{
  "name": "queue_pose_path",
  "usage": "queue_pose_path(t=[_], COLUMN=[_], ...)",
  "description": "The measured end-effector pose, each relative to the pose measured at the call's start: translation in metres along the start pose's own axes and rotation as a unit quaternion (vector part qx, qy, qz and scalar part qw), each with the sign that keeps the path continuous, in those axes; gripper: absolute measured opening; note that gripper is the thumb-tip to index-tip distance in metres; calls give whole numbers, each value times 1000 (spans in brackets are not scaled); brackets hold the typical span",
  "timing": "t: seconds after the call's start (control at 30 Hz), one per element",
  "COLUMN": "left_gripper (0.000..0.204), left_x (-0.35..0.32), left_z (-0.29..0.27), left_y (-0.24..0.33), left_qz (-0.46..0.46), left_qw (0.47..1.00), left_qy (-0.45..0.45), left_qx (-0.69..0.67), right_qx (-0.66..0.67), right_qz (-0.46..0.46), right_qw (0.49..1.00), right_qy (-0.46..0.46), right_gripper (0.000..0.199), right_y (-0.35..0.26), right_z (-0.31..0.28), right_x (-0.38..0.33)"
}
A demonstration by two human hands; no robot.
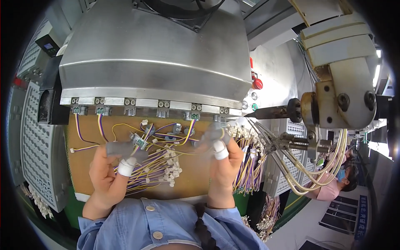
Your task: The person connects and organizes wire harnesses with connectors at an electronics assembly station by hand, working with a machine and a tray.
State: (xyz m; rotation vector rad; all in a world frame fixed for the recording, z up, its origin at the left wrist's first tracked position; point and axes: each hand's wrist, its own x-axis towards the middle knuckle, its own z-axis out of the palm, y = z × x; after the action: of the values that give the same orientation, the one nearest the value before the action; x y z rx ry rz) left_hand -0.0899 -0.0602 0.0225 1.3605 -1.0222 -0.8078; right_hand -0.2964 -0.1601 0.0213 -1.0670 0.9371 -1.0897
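Blue shirt sleeves (pixel 166 225) fill the near edge, with two buttons showing on the cloth. Beyond them, at the far side, sits the largest thing, a grey metal hood (pixel 154 54), and along its lower edge runs a row of six small clamps (pixel 162 109). Below that lies the brown desk (pixel 83 166), strewn with a heap of yellow and purple wires (pixel 158 166) ending in small white plugs; too many to count. A second bundle of such wires (pixel 246 166) hangs off the right edge. Two hands work over the heap. Each wears grey finger covers and one white thumb cover. Left hand (pixel 106 175) has its grip pinched shut on a small green part (pixel 139 142) with wires trailing. Right hand (pixel 223 160) is blurred; fingers curl near the fifth clamp, but I cannot tell whether they hold anything.
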Motion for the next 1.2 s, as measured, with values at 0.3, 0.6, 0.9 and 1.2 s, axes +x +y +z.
queue_pose_path(t=[0.3, 0.6, 0.9, 1.2], left_gripper=[24, 24, 21, 38], left_x=[-6, -19, -25, -37], left_z=[2, 1, 8, 44], left_y=[5, 8, 14, -1], left_qz=[22, 22, 59, 355], left_qw=[1000, 999, 998, 836], left_qy=[0, 31, 7, -191], left_qx=[-8, -38, 35, 372], right_qx=[-242, -322, -375, -153], right_qz=[-97, -292, -320, -63], right_qw=[965, 900, 870, 986], right_qy=[4, -13, -14, -2], right_gripper=[19, 10, 20, 36], right_y=[13, 7, 4, 48], right_z=[18, 28, 20, -11], right_x=[1, -15, -38, -84])
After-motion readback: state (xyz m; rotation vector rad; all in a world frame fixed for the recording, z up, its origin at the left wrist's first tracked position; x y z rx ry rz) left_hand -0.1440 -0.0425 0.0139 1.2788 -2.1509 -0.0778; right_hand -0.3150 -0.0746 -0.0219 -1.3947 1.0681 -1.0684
